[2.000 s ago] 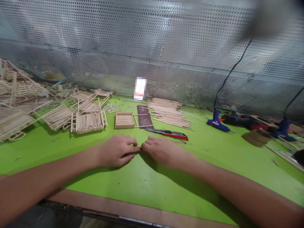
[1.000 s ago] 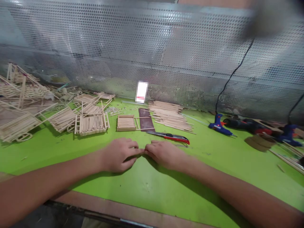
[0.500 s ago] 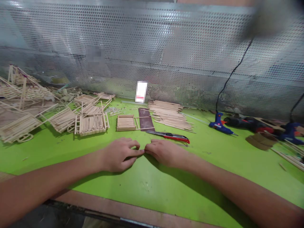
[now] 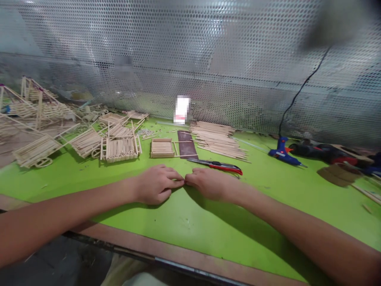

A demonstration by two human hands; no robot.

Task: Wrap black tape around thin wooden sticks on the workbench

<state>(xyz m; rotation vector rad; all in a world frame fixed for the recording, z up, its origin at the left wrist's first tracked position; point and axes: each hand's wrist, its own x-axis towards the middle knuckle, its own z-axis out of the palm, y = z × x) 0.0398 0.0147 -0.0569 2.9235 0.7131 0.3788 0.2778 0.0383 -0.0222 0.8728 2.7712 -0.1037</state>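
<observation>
On the green tabletop my left hand [image 4: 156,184] lies low, fingers stretched to the right and thumb apart, with nothing visible in it. Its fingertips meet those of my right hand [image 4: 208,183], whose fingers are curled together; whatever they hold, if anything, is hidden. Just beyond my right hand lies a red and black utility knife [image 4: 226,167], its blade pointing left. Behind my hands a small cart-like frame of thin wooden sticks [image 4: 162,147] rests with two shafts reaching over a dark brown strip [image 4: 187,145]. A pile of loose wooden sticks [image 4: 218,139] lies to its right.
Several stick-built carts [image 4: 120,149] crowd the left side. A blue glue gun [image 4: 285,153] with a black cord sits at the right, near a brown curved piece [image 4: 339,174]. A perforated metal screen [image 4: 238,59] closes the back. The table's front edge [image 4: 133,242] runs close below my arms.
The view has shifted slightly, so the table items appear higher and farther right. My left fingers have straightened, with the fingertips of both hands still together. The knife and carts stay in place.
</observation>
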